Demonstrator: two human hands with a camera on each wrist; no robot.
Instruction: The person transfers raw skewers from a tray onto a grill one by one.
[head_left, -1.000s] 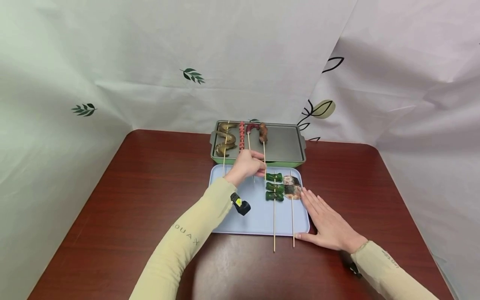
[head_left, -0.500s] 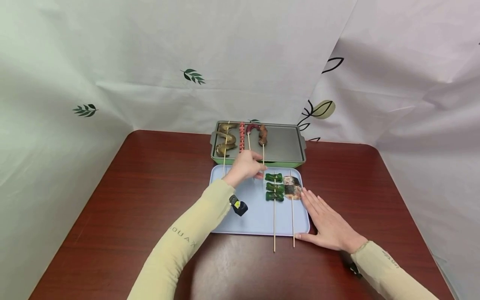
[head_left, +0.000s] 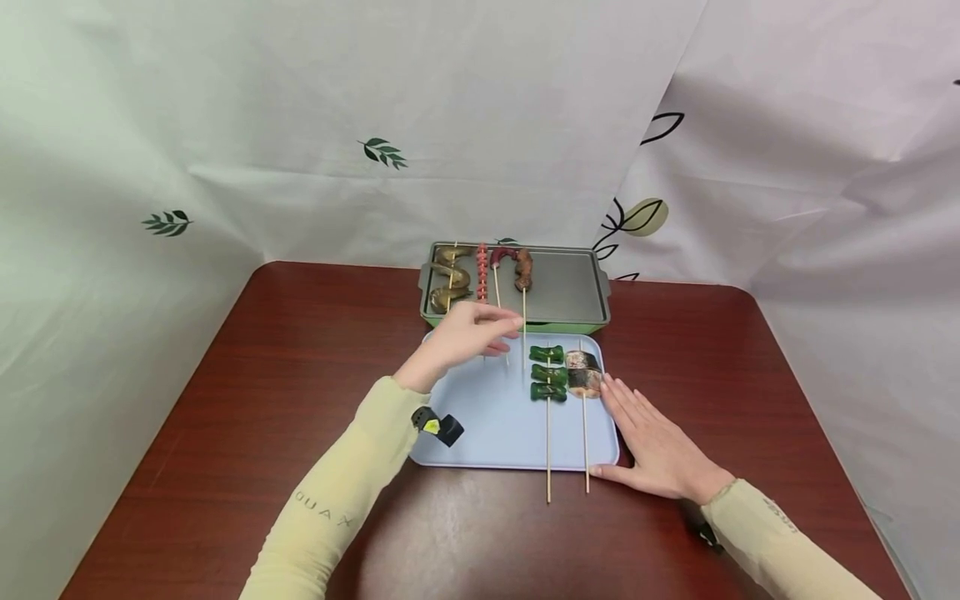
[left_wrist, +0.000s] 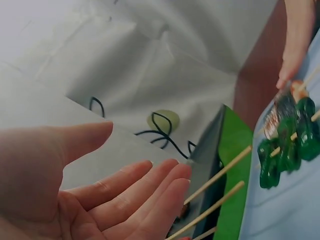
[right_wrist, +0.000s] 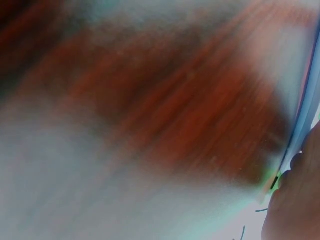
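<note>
My left hand hovers over the back of the pale blue tray. In the left wrist view its thumb and fingers are parted, holding nothing. Just to its right, a skewer of brown meat lies with its food on the grey grill pan and its stick over the tray. Beside it lies a skewer with a dark red curved piece. My right hand lies with fingers extended along the tray's right edge, near a fish skewer. A green pepper skewer lies left of the fish.
On the pan's left side are a skewer of chicken wings and a skewer of small red pieces. The pan, with a green base, stands directly behind the tray on a reddish-brown table. Printed white cloth hangs behind.
My left hand has let go of the brown meat skewer's stick and drawn away to the left. The stick now rests lower against the tray. My right hand stays put.
</note>
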